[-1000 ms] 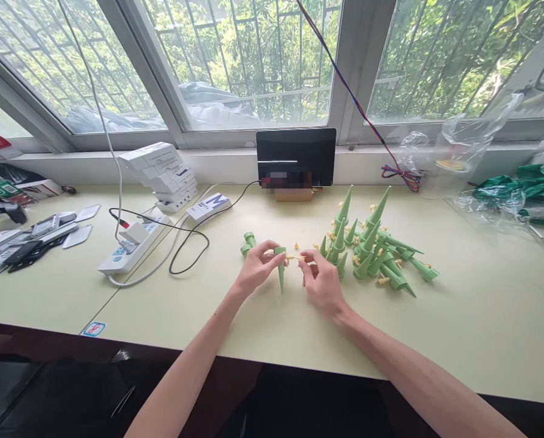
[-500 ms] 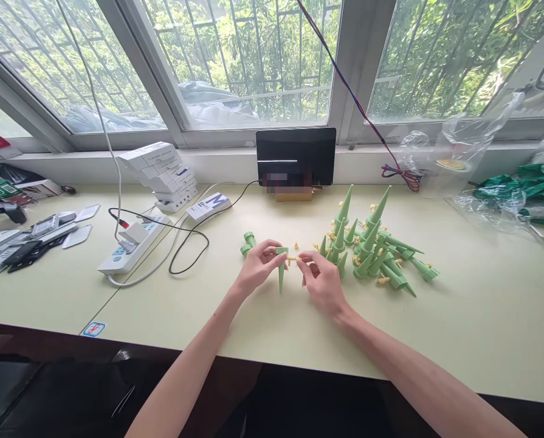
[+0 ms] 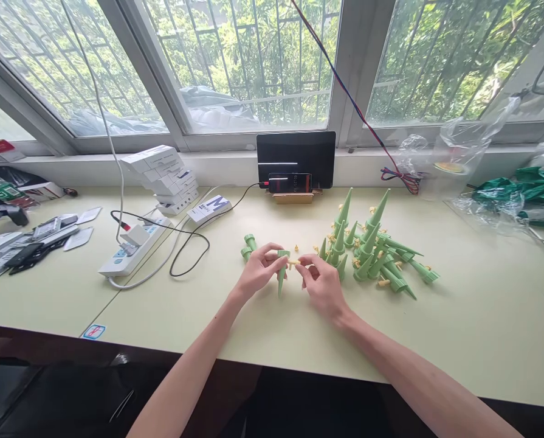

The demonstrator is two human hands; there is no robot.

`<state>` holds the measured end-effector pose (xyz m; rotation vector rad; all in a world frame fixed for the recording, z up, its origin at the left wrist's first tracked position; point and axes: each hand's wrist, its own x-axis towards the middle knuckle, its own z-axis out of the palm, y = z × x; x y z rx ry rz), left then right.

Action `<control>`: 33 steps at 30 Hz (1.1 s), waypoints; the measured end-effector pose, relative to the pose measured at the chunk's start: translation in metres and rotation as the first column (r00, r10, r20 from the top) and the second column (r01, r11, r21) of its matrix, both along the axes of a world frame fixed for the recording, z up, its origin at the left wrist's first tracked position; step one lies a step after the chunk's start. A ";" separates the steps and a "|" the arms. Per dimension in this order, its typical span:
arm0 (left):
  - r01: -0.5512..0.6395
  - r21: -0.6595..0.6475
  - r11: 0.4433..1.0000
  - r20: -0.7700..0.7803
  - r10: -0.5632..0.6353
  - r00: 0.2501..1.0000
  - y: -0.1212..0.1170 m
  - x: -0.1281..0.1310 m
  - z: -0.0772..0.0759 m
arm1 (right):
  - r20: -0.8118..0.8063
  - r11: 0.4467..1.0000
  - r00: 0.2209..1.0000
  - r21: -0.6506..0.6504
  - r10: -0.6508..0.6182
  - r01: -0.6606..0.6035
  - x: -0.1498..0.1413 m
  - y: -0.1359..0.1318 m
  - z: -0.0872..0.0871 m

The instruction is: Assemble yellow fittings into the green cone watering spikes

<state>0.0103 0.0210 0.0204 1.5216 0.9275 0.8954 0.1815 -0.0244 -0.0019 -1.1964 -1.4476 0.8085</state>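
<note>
My left hand [image 3: 261, 269] is closed around a green plant watering spike [image 3: 281, 283], its wide cap up and its tip pointing down. My right hand [image 3: 321, 281] pinches a small yellow valve [image 3: 293, 263] between thumb and fingertips. The valve lies sideways against the spike, just below the cap; whether it sits in the spike's hole is too small to tell. Another little yellow valve [image 3: 296, 247] rests on the table behind the hands. Right of my right hand is a cluster of green spikes [image 3: 367, 246], many with yellow valves, some upright and others lying down.
Two green spike pieces [image 3: 250, 241] lie beyond my left hand, partly hidden by it. A phone [image 3: 290, 182] leans before a black tablet [image 3: 299, 152]. To the left are a power strip [image 3: 132, 249], stacked white boxes [image 3: 162, 176] and a black cable [image 3: 192, 231]. Plastic bags [image 3: 504, 194] lie far right.
The whole view has shifted very slightly. Both hands keep the same grip, with the spike and valve held together in nearly the same place.
</note>
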 end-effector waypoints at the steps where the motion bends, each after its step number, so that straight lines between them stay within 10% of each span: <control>1: 0.002 -0.002 1.000 0.002 -0.002 1.000 0.000 0.000 0.000 | -0.001 1.000 1.000 0.000 0.000 0.000 0.000 0.000 0.000; 33: -0.024 0.008 1.000 -0.024 0.025 0.999 -0.001 0.001 -0.004 | 0.025 0.997 0.997 -0.036 0.073 -0.073 0.001 0.002 -0.002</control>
